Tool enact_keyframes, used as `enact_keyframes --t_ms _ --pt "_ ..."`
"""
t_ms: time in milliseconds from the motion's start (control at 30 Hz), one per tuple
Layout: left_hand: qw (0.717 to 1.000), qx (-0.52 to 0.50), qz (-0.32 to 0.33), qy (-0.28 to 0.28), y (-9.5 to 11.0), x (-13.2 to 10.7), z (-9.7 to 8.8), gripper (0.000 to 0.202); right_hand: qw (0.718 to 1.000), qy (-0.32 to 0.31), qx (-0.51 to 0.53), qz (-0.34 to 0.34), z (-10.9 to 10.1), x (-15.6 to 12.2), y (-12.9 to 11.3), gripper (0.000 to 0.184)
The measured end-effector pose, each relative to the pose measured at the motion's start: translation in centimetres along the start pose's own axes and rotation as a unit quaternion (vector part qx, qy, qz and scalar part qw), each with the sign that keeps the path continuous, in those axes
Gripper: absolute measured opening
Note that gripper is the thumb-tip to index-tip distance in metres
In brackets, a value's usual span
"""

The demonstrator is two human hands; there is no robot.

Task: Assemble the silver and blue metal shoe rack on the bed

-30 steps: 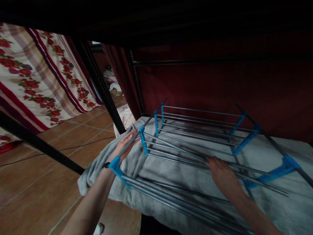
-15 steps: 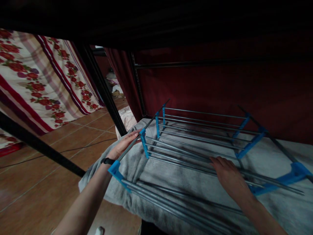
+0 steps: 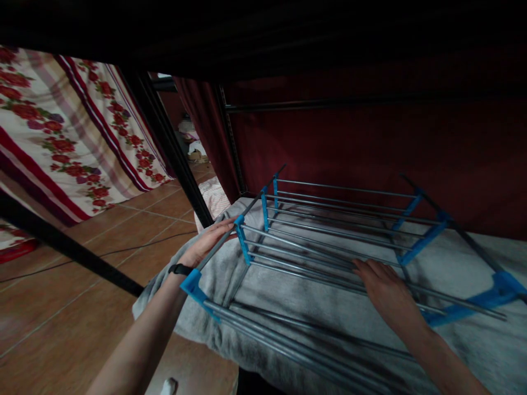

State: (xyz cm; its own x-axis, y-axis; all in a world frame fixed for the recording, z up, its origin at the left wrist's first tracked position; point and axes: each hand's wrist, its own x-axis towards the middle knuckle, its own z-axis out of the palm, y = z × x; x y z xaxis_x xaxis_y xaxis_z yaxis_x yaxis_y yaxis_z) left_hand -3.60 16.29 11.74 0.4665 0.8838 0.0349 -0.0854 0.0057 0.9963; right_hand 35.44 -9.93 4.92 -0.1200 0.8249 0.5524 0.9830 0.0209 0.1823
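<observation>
A shoe rack of grey metal tubes and blue plastic brackets point(image 3: 244, 241) lies on its side on a grey blanket point(image 3: 193, 323). My left hand point(image 3: 209, 241), with a black band at the wrist, holds the rack's near-left side pole, fingers extended along it to a blue bracket. Over the middle of the rack, my right hand point(image 3: 381, 282) is closed around a loose metal tube point(image 3: 469, 305). The tube slants across the rack, its right end free above a large blue bracket point(image 3: 473, 308); its left end is near the bracket by my left fingers.
Several loose tubes point(image 3: 284, 351) lie along the blanket's near side. Black frame posts point(image 3: 173, 148) stand left, with a dark overhead surface above. A dark red cloth point(image 3: 349, 142) hangs behind. Floral fabric point(image 3: 82, 131) hangs beyond the tiled floor point(image 3: 61, 307), where a cable point(image 3: 140, 247) runs.
The tube in my right hand has shifted slightly to the left, its free right end now a little higher in view. My left hand stays at the side pole.
</observation>
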Motion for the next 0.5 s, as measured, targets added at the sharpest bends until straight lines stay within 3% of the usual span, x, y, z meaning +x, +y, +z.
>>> enact_keyframes --t_ms 300,500 --pt "1.000 0.018 0.008 0.011 0.4 -0.3 0.4 0.051 1.000 0.000 0.007 -0.014 -0.4 -0.1 0.0 0.029" --pt "0.999 0.029 0.005 0.018 0.8 -0.5 0.6 0.057 1.000 -0.014 -0.002 0.012 -1.1 1.4 0.0 0.029"
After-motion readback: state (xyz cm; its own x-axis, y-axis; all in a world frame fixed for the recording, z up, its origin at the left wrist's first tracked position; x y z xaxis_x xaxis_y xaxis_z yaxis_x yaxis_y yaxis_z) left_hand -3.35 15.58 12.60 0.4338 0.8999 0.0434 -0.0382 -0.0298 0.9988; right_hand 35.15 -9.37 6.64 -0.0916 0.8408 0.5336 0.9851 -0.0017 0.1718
